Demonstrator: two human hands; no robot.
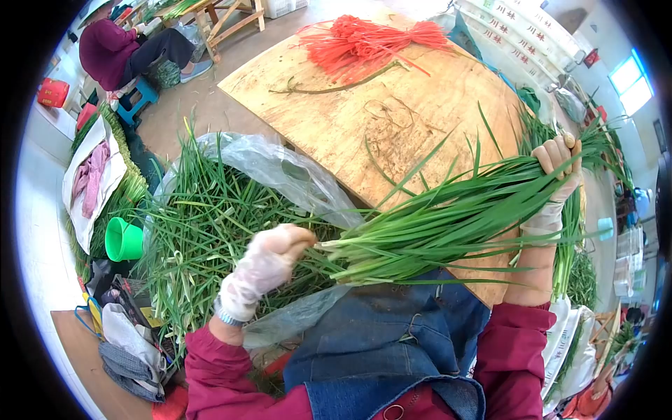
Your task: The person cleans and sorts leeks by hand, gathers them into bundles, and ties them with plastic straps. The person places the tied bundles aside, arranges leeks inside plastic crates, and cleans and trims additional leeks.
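A long bunch of garlic chives (434, 217) lies across my front, pale stem ends to the left and green leaves to the right. Gripping its leafy end is my right hand (558, 157), in a thin glove, fingers wrapped round the leaves. My left hand (269, 259), also gloved, is closed in a pinch at the pale stem ends, where one stalk meets the fingertips. Beneath that hand, a big clear plastic bag (273, 168) holds a heap of loose chive leaves and trimmings (203, 238).
A wooden board table (315, 119) stands ahead, bearing a pile of red ties (364, 42) and a few stray stalks. Left of the bag sits a green bucket (124, 239). A seated person (115, 45) is at the upper left. White boxes (518, 35) are stacked at the upper right.
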